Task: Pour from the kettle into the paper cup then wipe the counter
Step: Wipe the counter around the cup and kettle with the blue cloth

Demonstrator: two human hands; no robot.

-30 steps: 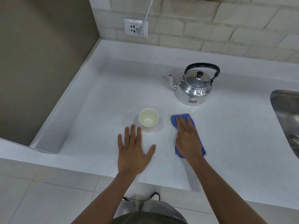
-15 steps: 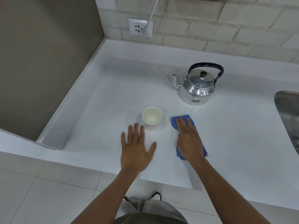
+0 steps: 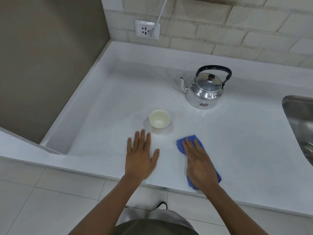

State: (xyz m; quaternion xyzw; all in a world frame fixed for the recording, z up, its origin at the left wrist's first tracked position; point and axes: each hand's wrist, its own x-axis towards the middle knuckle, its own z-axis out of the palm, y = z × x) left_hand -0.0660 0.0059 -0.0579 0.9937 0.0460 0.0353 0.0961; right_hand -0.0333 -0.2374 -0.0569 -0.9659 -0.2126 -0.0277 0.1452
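Flat, right hand (image 3: 200, 164) presses blue cloth (image 3: 191, 139) down.

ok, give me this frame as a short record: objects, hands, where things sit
kettle: upright on the counter, lid on, spout to the left, nobody touching it
cup: upright, near side of the kettle and to its left, contents unclear
cloth: blue, flat on the counter near the front edge
left hand: flat on the counter, fingers spread, just short of the cup, holding nothing
right hand: flat on top of the cloth
sink: at the right edge, partly in view
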